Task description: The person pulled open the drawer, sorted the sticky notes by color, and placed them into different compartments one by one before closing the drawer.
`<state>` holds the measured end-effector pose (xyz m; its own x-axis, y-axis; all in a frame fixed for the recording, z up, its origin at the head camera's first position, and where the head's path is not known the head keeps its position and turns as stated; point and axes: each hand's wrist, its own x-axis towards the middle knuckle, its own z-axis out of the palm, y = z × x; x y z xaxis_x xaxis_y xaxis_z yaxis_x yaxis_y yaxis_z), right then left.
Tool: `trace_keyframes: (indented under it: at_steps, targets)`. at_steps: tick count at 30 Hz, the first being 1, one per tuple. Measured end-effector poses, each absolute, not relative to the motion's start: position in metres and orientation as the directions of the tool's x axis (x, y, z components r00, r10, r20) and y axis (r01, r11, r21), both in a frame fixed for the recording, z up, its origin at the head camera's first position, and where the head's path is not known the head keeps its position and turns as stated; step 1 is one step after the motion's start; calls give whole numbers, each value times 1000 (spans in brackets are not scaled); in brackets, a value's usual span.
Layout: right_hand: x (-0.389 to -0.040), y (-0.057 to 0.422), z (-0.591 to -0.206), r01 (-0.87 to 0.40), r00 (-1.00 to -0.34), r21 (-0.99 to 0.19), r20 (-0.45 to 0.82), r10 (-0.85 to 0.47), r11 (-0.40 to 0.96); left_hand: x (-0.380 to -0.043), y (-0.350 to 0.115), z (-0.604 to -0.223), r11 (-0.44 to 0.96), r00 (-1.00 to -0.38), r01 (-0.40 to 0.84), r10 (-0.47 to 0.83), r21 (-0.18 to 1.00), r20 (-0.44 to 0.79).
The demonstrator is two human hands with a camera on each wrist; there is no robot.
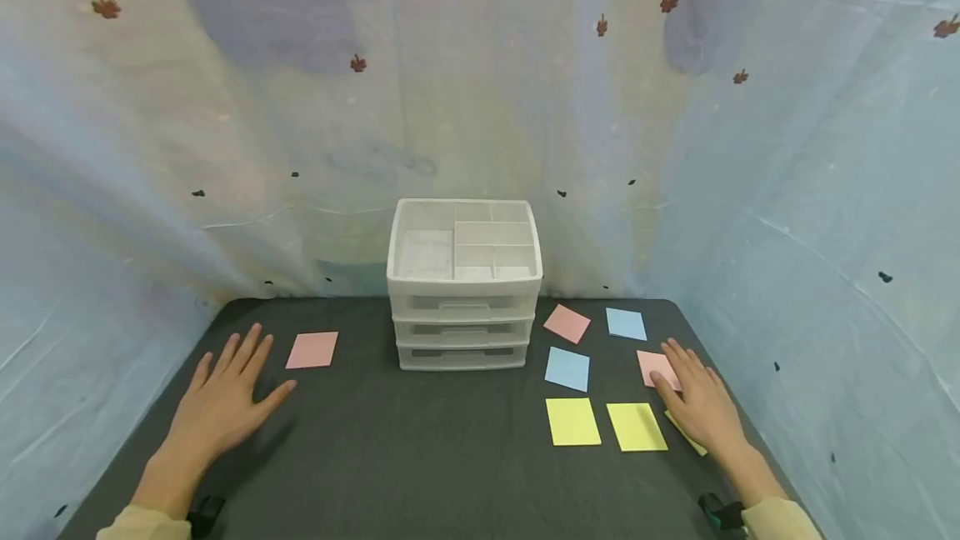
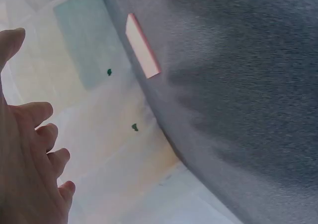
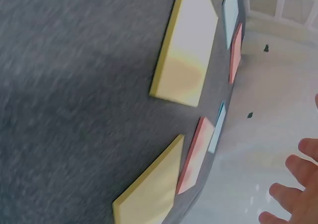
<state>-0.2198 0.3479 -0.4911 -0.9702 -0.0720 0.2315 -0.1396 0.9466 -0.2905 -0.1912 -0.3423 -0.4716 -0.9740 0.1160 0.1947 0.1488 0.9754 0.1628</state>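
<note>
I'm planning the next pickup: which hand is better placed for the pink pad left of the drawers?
Probably the left hand: it is close to that pink pad and holds nothing. The right hand, also empty, is off to the right of the drawers, near the other pads.

A drawer unit stands at the middle of the table, toward the far edge, with a curtain behind. Left of the unit lies one note pad; the left hand is further left. Right of the unit lie seven loose pads: two far, two midway, three in a near row. The right hand is at this group's right side.
</note>
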Motion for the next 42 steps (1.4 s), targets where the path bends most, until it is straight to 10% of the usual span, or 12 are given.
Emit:
trace_keyframes:
  at_steps: [28, 42]
  targets:
    - [-219, 253, -469, -474, -757, -461, 649, -79, 750, -214, -301, -409, 959, -900, 266, 212, 94, 381]
    - [-223, 197, -468, -465, -847, -777, 531, 44, 425, -238, -269, -375, 946, -878, 315, 258, 80, 404]
